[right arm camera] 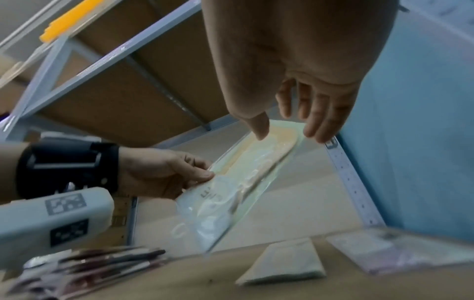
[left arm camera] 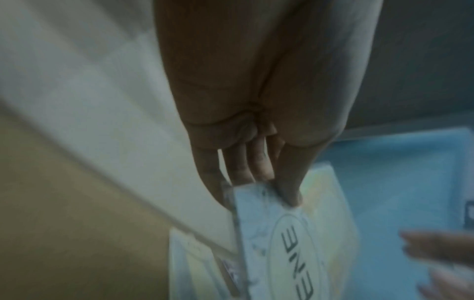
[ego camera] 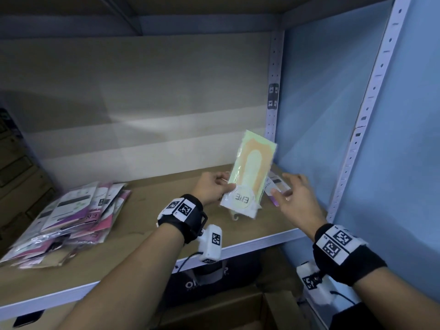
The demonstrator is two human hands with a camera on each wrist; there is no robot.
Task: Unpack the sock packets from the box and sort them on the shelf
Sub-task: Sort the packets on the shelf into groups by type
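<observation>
A pale green and orange sock packet (ego camera: 247, 177) marked "ENE" is held tilted above the shelf board (ego camera: 142, 210), near its right end. My left hand (ego camera: 212, 189) pinches the packet's lower left edge between thumb and fingers, as the left wrist view shows on the same packet (left arm camera: 282, 233) under that hand (left arm camera: 256, 172). My right hand (ego camera: 291, 196) hovers just right of the packet with straight fingers and holds nothing; in the right wrist view this hand (right arm camera: 302, 119) hangs over the packet (right arm camera: 243, 178). Another packet (ego camera: 277, 186) lies on the board beneath it.
A fanned pile of purple and pink sock packets (ego camera: 71, 217) lies at the shelf's left. White perforated uprights (ego camera: 273, 91) and a blue wall (ego camera: 392, 139) close the right side. An open cardboard box (ego camera: 238, 313) stands below the shelf.
</observation>
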